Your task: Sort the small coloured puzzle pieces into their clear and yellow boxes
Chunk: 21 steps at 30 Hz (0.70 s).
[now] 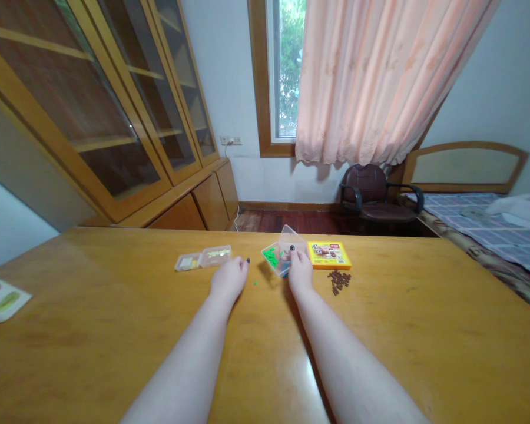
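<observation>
My right hand (300, 272) grips a small clear plastic box (276, 271), tilted, its lid (287, 234) standing open. Green pieces (271, 257) lie inside it, and a bit of blue shows beneath. My left hand (228, 278) is closed above the table, thumb against the curled fingers; whatever is in them, if anything, is hidden. Behind it, another open clear box (195, 261) rests on the table with pale cream pieces (219, 253) in it. One tiny green piece (255, 283) lies on the wood between my hands.
Right of the boxes, a yellow printed box (329, 255) lies flat, with a pile of brown pieces (338, 281) before it. A white object (2, 300) sits at the table's (265, 365) left edge. Beyond the table stand a chair (373, 194) and a glass-door cabinet (128, 118).
</observation>
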Tool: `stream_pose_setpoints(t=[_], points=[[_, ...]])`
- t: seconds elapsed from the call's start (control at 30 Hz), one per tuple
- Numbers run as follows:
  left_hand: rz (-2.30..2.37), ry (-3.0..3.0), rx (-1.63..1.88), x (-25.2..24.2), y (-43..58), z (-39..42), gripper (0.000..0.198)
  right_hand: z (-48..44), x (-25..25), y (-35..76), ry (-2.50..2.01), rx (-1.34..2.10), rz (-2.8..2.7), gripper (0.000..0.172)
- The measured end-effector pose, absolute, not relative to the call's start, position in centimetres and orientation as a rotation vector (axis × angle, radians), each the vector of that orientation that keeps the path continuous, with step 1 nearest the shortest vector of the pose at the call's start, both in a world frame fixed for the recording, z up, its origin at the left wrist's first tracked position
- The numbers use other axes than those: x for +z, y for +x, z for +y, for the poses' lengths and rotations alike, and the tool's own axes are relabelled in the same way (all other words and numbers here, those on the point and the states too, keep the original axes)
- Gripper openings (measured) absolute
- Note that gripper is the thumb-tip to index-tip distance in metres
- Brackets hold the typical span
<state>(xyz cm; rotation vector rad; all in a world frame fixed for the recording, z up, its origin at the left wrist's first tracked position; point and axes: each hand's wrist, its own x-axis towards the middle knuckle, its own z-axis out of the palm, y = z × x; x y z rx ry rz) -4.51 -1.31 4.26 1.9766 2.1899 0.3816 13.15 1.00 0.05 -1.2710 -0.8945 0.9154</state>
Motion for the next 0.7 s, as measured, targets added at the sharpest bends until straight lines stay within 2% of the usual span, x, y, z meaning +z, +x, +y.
stream_pose_setpoints(t=[0.1,0.27,0.57,0.7], points=[[2.179,2.06,0.052,4.0,-3.1,-2.3,0.04,1.0,0.2,13.1,-1.253,0.923,-0.885,0.045],[2.104,2.151,-0.128,2.9,-1.9,-2.7,0.033,0.9,0.2,13.1,-1.262,0.913,-0.888,0.045],[2.1,2.157,-0.108,3.3,-2.1,-2.2,0.033,0.8,0.2,13.1,-1.284,0.925,-0.922,0.044],[2.303,2.102,0.179,4.6,-2.5,-2.2,0.035,0.6,0.2,12.7,-1.278,0.931,-0.993,0.041]])
